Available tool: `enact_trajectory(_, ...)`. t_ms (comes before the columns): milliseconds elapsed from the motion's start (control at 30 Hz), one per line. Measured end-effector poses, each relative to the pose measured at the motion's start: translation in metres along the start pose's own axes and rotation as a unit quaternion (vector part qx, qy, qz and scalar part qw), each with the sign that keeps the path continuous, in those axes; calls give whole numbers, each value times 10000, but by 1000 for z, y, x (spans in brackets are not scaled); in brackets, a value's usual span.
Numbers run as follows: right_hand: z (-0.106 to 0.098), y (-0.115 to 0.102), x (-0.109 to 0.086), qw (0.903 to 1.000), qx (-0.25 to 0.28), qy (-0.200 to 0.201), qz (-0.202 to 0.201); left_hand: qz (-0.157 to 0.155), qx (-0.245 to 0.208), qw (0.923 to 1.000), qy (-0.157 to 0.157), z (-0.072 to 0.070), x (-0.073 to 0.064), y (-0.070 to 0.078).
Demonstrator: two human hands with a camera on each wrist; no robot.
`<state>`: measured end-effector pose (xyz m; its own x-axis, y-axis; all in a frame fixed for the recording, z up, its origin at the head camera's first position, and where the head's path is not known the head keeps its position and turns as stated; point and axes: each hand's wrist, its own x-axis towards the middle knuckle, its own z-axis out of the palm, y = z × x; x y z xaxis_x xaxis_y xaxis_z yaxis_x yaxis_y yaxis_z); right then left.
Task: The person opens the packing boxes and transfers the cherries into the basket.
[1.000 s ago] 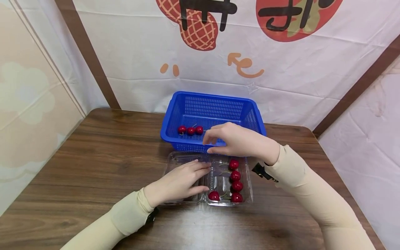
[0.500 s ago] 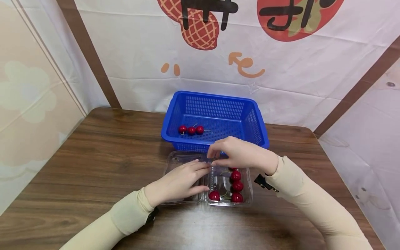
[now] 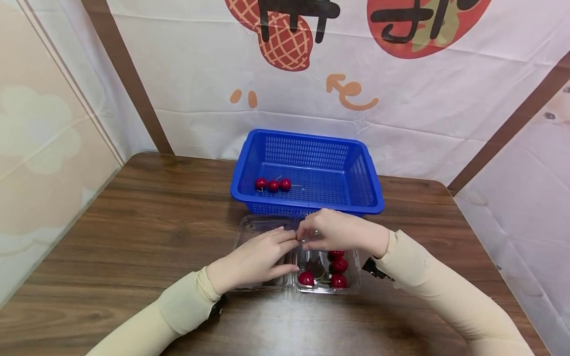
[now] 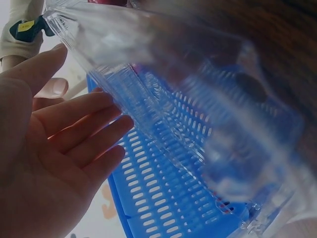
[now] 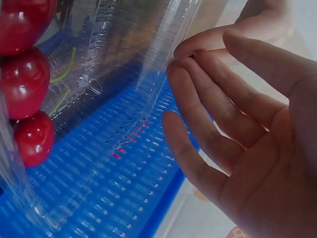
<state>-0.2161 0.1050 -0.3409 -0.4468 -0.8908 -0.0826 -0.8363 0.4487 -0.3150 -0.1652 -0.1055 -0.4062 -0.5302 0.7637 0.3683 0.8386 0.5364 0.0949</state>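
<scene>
Room is left along the surface's (image 3: 111, 237) left side, where one left hand (image 3: 258, 254), fingers straight, is laid over the lid half of one clear container (image 3: 256, 226). Three cherries (image 3: 273, 186) are held near the left wall of one blue basket (image 3: 329, 184), with room rightward. Four more cherries (image 3: 339, 265) are seen in the container's right half, its far end covered by one right hand (image 3: 334, 230), fingers loosely bent, nothing visibly gripped.
</scene>
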Motion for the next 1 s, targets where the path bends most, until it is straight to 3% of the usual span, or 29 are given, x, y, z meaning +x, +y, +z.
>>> enact_trajectory(267, 5, 3, -4, 9999, -22, -50, 138, -91, -60, 9999, -129, 0, 1, 0)
enact_trajectory(667, 26, 0, -2, 9948, 152, -973, 251, -155, -145, 9996, -183, -1, 2, 1)
enact_trajectory(1000, 35, 0, -2, 9939, 302, -1050, 147, -169, -132, 9995, -221, 2, 1, 2)
